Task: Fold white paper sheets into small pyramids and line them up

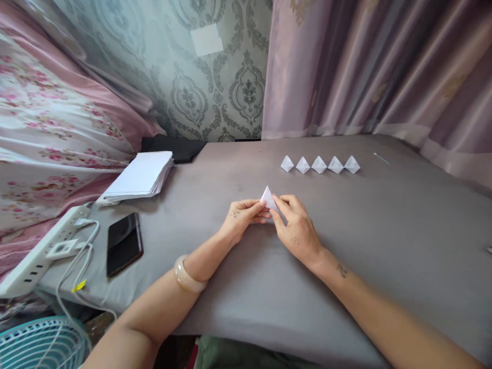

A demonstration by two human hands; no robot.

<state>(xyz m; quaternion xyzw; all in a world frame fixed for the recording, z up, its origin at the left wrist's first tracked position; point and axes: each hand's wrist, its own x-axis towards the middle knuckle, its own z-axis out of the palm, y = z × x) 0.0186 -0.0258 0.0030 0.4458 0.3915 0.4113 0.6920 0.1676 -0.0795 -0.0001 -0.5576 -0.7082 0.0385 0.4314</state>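
Observation:
A small piece of folded white paper [268, 199], pointed at the top, is held between my two hands above the grey cloth. My left hand [243, 214] pinches its left side, thumb on the near face. On the right edge, the thumb and fingers of my right hand [295, 223] close on the same paper. Its lower part is partly hidden by my fingers. Beyond my hands, to the right, several folded white paper shapes [319, 164] stand in a row on the table.
A stack of white paper [140, 174] lies at the left, with a black phone [124, 244] nearer me. Along the left edge runs a power strip [42, 251] with white cables [90, 251]. Below it is a blue fan [42, 343]. A thin white stick [381, 158] lies far right.

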